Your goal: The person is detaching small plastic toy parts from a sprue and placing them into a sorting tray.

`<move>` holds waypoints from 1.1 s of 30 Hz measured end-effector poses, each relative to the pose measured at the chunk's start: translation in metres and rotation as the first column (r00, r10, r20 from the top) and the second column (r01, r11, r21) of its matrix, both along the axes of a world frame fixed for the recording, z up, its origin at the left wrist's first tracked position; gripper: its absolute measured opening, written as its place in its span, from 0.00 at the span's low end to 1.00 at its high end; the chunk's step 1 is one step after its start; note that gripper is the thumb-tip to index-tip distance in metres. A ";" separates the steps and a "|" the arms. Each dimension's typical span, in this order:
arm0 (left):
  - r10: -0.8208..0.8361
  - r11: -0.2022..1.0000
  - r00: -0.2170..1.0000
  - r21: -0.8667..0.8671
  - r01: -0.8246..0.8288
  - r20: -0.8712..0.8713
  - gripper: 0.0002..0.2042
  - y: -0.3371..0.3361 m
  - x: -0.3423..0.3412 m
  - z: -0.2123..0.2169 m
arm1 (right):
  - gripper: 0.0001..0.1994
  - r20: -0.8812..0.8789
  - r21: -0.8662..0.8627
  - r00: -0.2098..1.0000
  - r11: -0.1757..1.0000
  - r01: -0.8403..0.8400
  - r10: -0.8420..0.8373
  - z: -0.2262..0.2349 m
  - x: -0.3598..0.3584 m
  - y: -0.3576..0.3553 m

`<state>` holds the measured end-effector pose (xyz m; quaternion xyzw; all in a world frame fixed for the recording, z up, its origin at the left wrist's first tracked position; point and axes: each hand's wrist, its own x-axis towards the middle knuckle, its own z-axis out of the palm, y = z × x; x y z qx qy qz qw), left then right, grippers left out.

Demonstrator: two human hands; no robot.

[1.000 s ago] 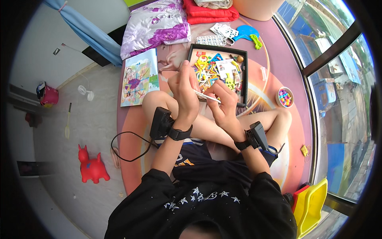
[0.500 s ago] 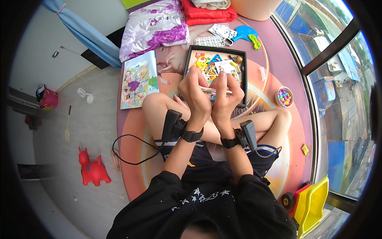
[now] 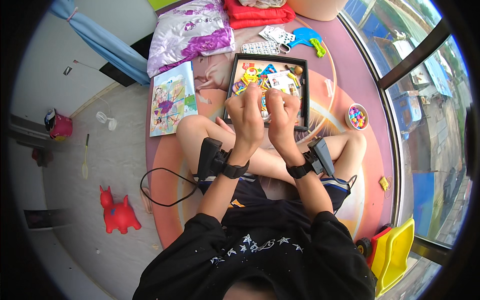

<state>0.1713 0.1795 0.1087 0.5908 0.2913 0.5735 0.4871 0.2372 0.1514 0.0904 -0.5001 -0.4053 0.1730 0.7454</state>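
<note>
My left hand [image 3: 246, 117] and my right hand [image 3: 284, 117] are both closed, side by side above the near part of a black-rimmed tray [image 3: 306, 107]. A bit of a thin white thing [image 3: 265, 116] shows between them, mostly hidden by my fingers; its kind cannot be made out. In the tray beyond my knuckles lie yellow, blue and orange toy pieces [image 3: 252, 75]. A white printed card [image 3: 283, 83] rests on them, with a round brown piece [image 3: 298, 70] at the tray's far right corner.
A white bowl of colourful beads [image 3: 357, 117] stands right of my knee. Left of the tray lies a picture book [image 3: 174, 102]. Farther back are a white tray with a grid [image 3: 260, 48], a blue paddle [image 3: 304, 37] and a purple-white quilt [image 3: 192, 32]. A yellow toy truck [image 3: 395, 257] sits near right.
My fists have moved slightly apart and turned, knuckles more upward. Less of the white thing shows between them than before. The rest shifts only slightly with my head.
</note>
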 end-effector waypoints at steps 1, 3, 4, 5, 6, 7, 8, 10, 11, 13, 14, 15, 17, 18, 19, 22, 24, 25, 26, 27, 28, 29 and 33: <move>0.003 1.000 1.000 -0.007 -0.003 -0.005 0.21 0.001 0.000 -0.001 | 0.16 0.017 -0.015 1.000 1.000 -0.018 0.018 0.001 0.000 0.000; 0.002 1.000 1.000 -0.015 -0.002 -0.014 0.21 0.000 0.000 -0.003 | 0.16 0.030 -0.031 0.999 0.999 -0.032 0.033 0.001 0.002 0.000; -0.004 1.000 1.000 -0.023 0.004 -0.007 0.21 -0.001 0.000 -0.002 | 0.16 0.049 -0.067 0.997 0.996 -0.051 0.054 0.001 0.004 0.001; -0.011 0.999 1.000 -0.031 0.011 -0.001 0.21 -0.002 -0.001 -0.002 | 0.16 0.066 -0.103 0.995 0.992 -0.070 0.077 0.001 0.005 0.002; -0.011 0.999 1.000 -0.033 0.011 -0.003 0.21 -0.003 -0.001 -0.004 | 0.16 0.064 -0.104 0.995 0.992 -0.069 0.076 0.002 0.007 0.004; 0.013 0.999 1.000 -0.036 -0.014 -0.020 0.21 -0.004 -0.001 -0.010 | 0.15 0.071 -0.120 0.994 0.990 -0.073 0.082 0.002 0.010 0.005; 0.037 0.998 0.999 -0.040 -0.039 -0.037 0.21 -0.005 0.000 -0.013 | 0.14 0.078 -0.137 0.993 0.988 -0.077 0.089 0.003 0.013 0.006; 0.044 0.995 0.998 -0.093 -0.039 0.049 0.21 -0.003 0.000 -0.012 | 0.16 0.132 -0.202 0.985 0.976 -0.082 0.110 0.006 0.020 0.009; 0.060 0.989 0.989 -0.144 -0.040 0.136 0.21 0.000 -0.002 -0.010 | 0.16 0.131 -0.203 0.985 0.976 -0.082 0.110 0.009 0.020 0.010; -0.009 0.994 0.993 -0.104 0.021 0.115 0.18 0.005 -0.005 -0.011 | 0.19 0.020 -0.239 0.999 0.970 -0.044 0.050 0.017 0.020 0.014; 0.014 0.987 0.985 -0.159 0.014 0.172 0.16 0.003 0.000 -0.007 | 0.23 -0.017 -0.263 0.999 0.964 -0.048 0.045 0.016 0.021 0.014; 0.040 0.977 0.973 -0.214 0.009 0.227 0.16 0.002 0.003 -0.005 | 0.23 -0.013 -0.260 0.999 0.964 -0.049 0.047 0.014 0.022 0.014; -0.026 0.966 0.970 -0.245 0.086 0.240 0.16 0.009 -0.001 -0.019 | 0.23 -0.133 -0.227 0.991 0.973 -0.045 0.014 0.006 0.020 0.015; 0.014 0.913 0.947 -0.389 0.119 0.322 0.17 0.013 0.003 -0.025 | 0.23 -0.165 -0.253 0.986 0.965 -0.064 0.022 0.001 0.020 0.016; 0.067 0.835 0.918 -0.526 0.163 0.391 0.18 0.016 0.007 -0.029 | 0.23 -0.169 -0.255 0.985 0.965 -0.066 0.023 -0.003 0.020 0.018; 0.112 0.817 0.941 -0.568 0.095 0.318 0.18 0.036 0.022 -0.052 | 0.23 -0.152 -0.305 0.987 0.953 0.001 -0.049 -0.014 0.018 0.027; 0.164 0.812 0.947 -0.583 0.030 0.277 0.17 0.049 0.040 -0.064 | 0.23 -0.106 -0.302 0.986 0.949 0.091 -0.128 -0.040 0.025 0.040; 0.158 0.824 0.967 -0.566 -0.018 0.200 0.17 0.059 0.046 -0.083 | 0.22 -0.062 -0.298 0.976 0.938 0.179 -0.207 -0.050 0.029 0.047; 0.179 0.819 0.966 -0.572 -0.041 0.187 0.19 0.063 0.049 -0.090 | 0.22 -0.039 -0.342 0.973 0.918 0.201 -0.228 -0.052 0.028 0.047; 0.200 0.813 0.964 -0.579 -0.064 0.174 0.21 0.067 0.051 -0.098 | 0.22 -0.043 -0.307 0.966 0.923 0.229 -0.254 -0.057 0.026 0.050; 0.224 0.802 0.957 -0.593 -0.073 0.184 0.22 0.065 0.052 -0.103 | 0.22 0.001 -0.305 0.957 0.912 0.275 -0.288 -0.062 0.024 0.051; 0.249 0.790 0.949 -0.608 -0.083 0.194 0.22 0.065 0.052 -0.108 | 0.22 0.045 -0.302 0.946 0.898 0.319 -0.321 -0.068 0.022 0.052; 0.260 0.745 0.931 -0.667 -0.024 0.257 0.21 0.064 0.047 -0.118 | 0.27 0.073 -0.488 0.938 0.807 0.331 -0.340 -0.091 0.016 0.058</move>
